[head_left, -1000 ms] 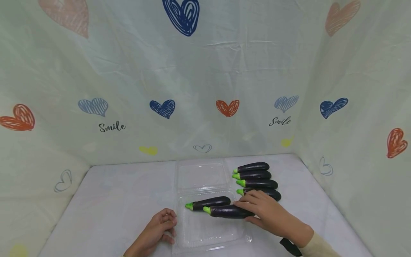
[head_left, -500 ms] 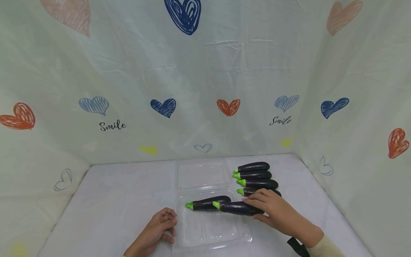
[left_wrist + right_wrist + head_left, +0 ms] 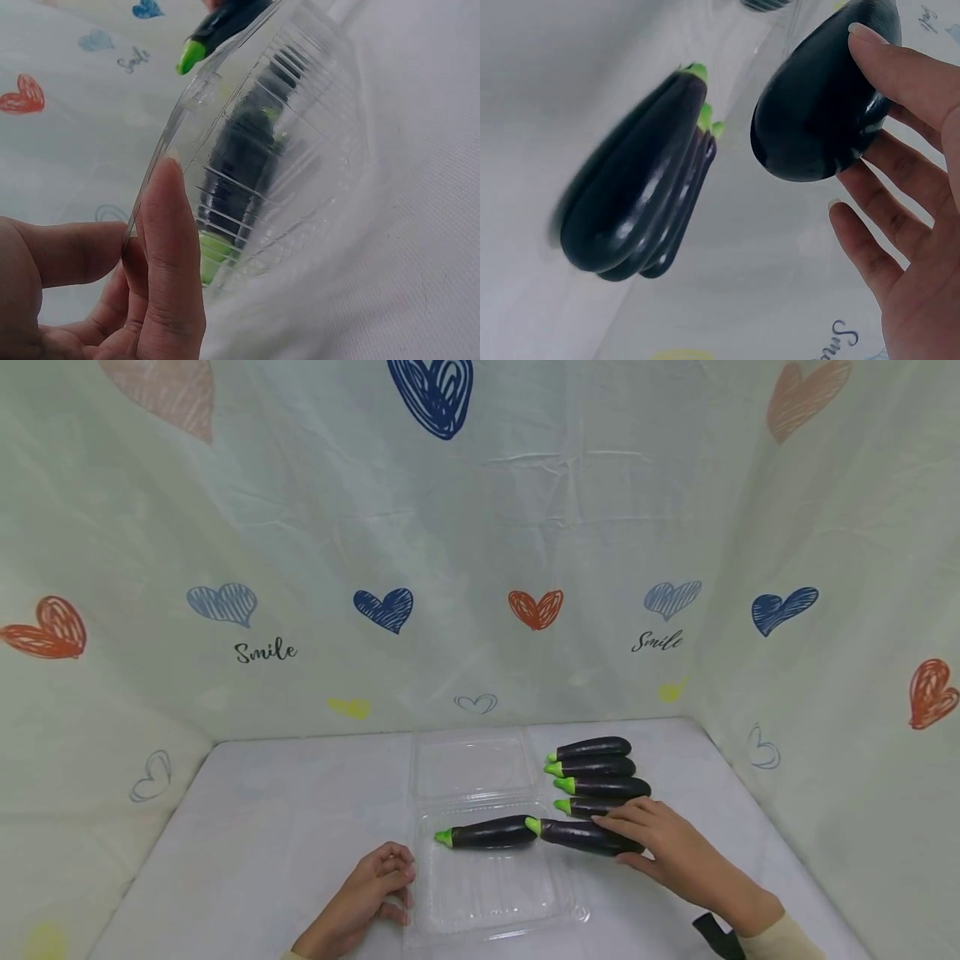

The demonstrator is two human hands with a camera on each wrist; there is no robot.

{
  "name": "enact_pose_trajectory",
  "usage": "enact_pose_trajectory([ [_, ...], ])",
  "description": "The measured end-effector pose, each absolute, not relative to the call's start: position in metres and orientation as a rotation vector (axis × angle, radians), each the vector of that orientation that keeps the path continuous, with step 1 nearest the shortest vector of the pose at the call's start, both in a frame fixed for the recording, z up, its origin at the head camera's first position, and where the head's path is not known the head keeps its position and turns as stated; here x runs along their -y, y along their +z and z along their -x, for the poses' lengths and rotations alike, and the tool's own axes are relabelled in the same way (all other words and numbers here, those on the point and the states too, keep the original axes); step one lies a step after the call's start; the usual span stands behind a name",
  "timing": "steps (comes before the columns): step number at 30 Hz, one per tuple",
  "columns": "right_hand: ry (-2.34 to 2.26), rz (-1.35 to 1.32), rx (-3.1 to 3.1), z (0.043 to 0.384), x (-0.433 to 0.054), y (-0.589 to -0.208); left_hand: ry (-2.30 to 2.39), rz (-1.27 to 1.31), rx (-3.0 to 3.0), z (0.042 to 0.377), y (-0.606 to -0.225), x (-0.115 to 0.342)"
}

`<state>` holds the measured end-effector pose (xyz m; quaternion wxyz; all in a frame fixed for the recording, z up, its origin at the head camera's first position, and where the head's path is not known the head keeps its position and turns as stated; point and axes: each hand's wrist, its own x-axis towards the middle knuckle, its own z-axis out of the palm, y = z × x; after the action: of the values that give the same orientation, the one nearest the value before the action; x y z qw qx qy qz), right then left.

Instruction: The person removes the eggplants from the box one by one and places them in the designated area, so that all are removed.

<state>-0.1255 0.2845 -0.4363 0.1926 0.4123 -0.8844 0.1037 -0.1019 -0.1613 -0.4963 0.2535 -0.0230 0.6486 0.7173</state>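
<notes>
My right hand grips a dark purple eggplant by its rounded end, its green stem pointing left over the right edge of a clear plastic clamshell box. In the right wrist view, thumb and fingers pinch that eggplant. A second eggplant lies inside the box, stem to the left. My left hand is at the box's left side. The left wrist view shows its thumb and finger pinching the rim of the clear box, with the inner eggplant visible through the ribbed wall.
Several more eggplants lie in a row on the white tabletop, right of the box. The box's lid is folded back toward the rear wall. A curtain printed with hearts encloses the table.
My right hand has moved right with its eggplant, from above the box to its right edge, close to the row. The left hand and the box have stayed in place.
</notes>
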Motion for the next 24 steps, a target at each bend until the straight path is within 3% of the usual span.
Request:
enact_pose_trajectory([
  [24,0.256,-0.908,2.627,0.125,-0.331,-0.458,1.953,0.055,-1.767,0.102,-0.496,0.161],
])
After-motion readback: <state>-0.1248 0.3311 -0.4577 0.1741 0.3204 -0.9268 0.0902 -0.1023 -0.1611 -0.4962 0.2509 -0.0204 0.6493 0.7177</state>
